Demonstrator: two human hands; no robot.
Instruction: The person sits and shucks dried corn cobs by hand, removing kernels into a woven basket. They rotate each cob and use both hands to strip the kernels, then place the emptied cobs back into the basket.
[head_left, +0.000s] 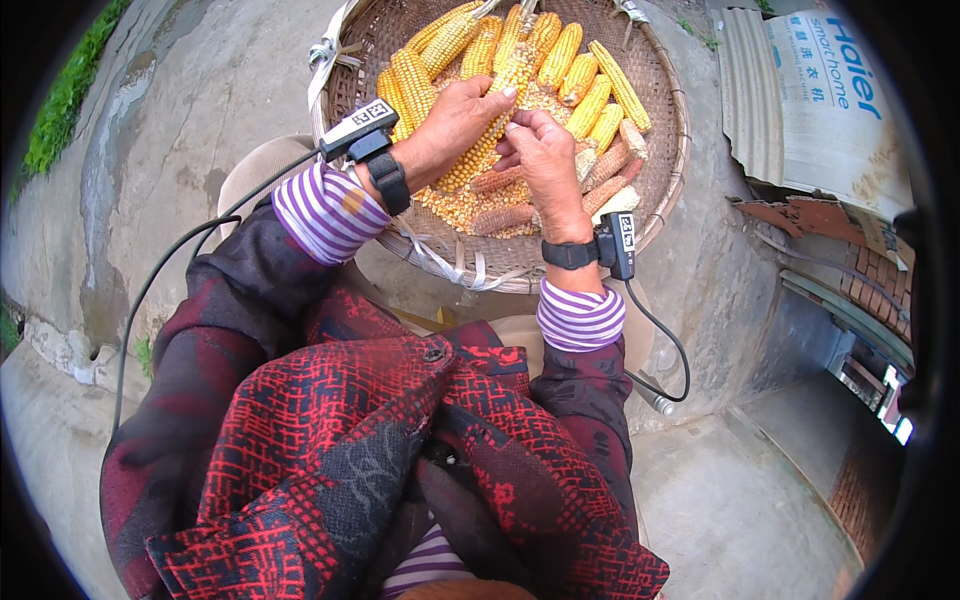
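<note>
My left hand (466, 112) grips a yellow corn ear (469, 161), which slants over a round woven bamboo basket (670, 169). The thumb lies across the ear's upper part. At the ear's right edge, my right hand (541, 146) has its thumb and forefinger close together and the other fingers curled. Whether kernels are between those fingertips is hidden. Loose kernels (450, 210) cover the basket's floor beneath both hands. Several bare cobs (606, 165) lie to the right of my right hand, and another reddish cob (504, 219) rests below it.
More yellow corn ears (561, 56) fill the far part of the basket. White strips (330, 52) are tied around its rim. Concrete ground (247, 67) surrounds it. To the right lie corrugated sheeting (750, 97) and a printed Haier carton (832, 112). Cables (139, 300) run from both wrist devices.
</note>
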